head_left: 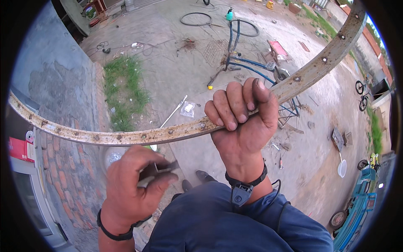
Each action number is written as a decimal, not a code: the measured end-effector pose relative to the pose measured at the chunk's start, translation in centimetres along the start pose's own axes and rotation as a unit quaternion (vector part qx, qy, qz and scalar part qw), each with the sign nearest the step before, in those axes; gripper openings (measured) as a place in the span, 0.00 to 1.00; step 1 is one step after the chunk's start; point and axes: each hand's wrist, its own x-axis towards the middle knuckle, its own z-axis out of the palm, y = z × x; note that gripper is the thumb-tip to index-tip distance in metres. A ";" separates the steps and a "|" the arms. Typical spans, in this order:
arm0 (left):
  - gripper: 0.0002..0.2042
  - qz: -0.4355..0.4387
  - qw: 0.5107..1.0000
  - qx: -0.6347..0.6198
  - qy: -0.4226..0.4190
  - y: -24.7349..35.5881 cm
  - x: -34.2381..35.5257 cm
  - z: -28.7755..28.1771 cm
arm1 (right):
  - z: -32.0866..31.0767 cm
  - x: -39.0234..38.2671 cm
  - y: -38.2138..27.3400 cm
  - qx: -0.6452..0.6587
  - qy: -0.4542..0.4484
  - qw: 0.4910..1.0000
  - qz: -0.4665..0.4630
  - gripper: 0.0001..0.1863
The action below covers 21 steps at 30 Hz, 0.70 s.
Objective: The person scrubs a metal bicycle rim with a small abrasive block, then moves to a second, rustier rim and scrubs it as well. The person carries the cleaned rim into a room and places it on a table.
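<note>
A rusty bicycle wheel rim (pixel 90 137) curves across the view from the far left to the upper right. Spoke holes dot its inner face, and it shows no tyre. My right hand (pixel 247 134) is closed round the rim, fingers curled over it, palm turned up. Just below the rim, left of my right hand, my left hand (pixel 130 182) pinches a small, thin, flat greyish piece (pixel 168 166) between thumb and fingers. Blur hides what kind of piece it is. My left hand looks close to the rim; whether it touches, I cannot tell.
A blue bicycle frame (pixel 247 67) stands upturned on the concrete ahead. Tyres (pixel 196 19), a green spray bottle (pixel 229 14) and a wire grid (pixel 216 52) lie beyond. A wrench (pixel 275 146) and screwdriver (pixel 281 162) lie right. A plastered wall (pixel 54 63) rises left; a blue vehicle (pixel 357 210) stands right.
</note>
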 end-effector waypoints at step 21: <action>0.26 0.196 0.943 0.267 0.027 1.3 3.6 1.8 | 0.8 -1.1 -0.1 0.012 -0.036 0.999 0.016 0.20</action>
